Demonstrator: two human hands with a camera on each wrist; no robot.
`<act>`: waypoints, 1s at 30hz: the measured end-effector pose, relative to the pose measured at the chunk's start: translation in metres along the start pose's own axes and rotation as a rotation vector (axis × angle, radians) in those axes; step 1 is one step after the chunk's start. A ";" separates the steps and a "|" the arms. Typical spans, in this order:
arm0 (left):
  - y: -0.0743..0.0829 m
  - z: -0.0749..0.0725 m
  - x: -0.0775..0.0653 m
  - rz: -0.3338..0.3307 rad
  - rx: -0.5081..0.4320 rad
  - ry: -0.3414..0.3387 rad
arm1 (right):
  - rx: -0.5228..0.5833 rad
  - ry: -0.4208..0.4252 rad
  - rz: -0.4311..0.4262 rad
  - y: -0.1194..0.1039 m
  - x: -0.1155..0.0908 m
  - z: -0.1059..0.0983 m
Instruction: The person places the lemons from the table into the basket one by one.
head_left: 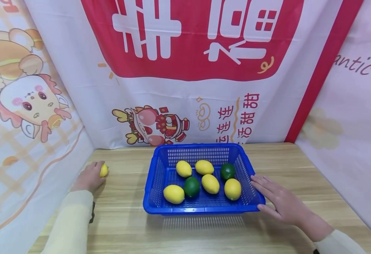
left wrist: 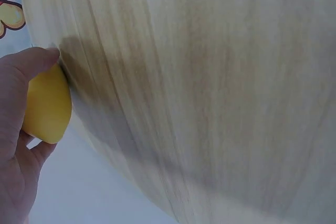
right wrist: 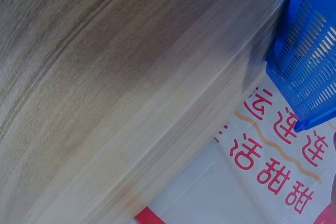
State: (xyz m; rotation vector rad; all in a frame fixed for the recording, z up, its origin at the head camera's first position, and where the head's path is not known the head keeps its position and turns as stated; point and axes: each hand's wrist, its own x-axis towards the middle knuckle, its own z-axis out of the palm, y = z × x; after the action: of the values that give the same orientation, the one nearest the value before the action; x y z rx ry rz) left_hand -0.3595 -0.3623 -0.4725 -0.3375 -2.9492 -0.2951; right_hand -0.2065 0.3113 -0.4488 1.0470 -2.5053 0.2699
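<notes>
At the far left of the table, my left hand (head_left: pixel 89 176) grips a yellow lemon (head_left: pixel 104 170). In the left wrist view the thumb lies over the top of the lemon (left wrist: pixel 48 104) and fingertips hold it from below, close to the wooden surface. My right hand (head_left: pixel 282 201) rests with straight fingers against the right rim of a blue plastic basket (head_left: pixel 201 210). Inside the basket lie several yellow lemons (head_left: pixel 174 194) and two dark green fruits (head_left: pixel 191 187), one at the centre left and one near the right wall.
The basket stands on a light wooden table (head_left: pixel 122 218) near its back edge. A white cloth (head_left: pixel 223 88) with red print hangs behind it. Printed cloths also hang along the left side (head_left: pixel 23 169) and the right side (head_left: pixel 340 148).
</notes>
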 end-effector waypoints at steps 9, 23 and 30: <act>-0.001 0.002 0.001 0.008 0.026 0.015 | 0.004 0.010 -0.004 0.001 -0.001 0.002; 0.004 -0.001 -0.001 0.011 0.052 0.005 | -0.008 0.024 -0.003 0.000 -0.001 0.001; 0.002 -0.001 -0.001 0.090 0.038 0.152 | -0.013 0.004 0.004 -0.001 0.000 0.000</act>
State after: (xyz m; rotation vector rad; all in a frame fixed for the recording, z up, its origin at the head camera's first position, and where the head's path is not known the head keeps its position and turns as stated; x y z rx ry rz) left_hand -0.3581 -0.3607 -0.4711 -0.4215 -2.7777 -0.2420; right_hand -0.2054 0.3105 -0.4491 1.0347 -2.5026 0.2563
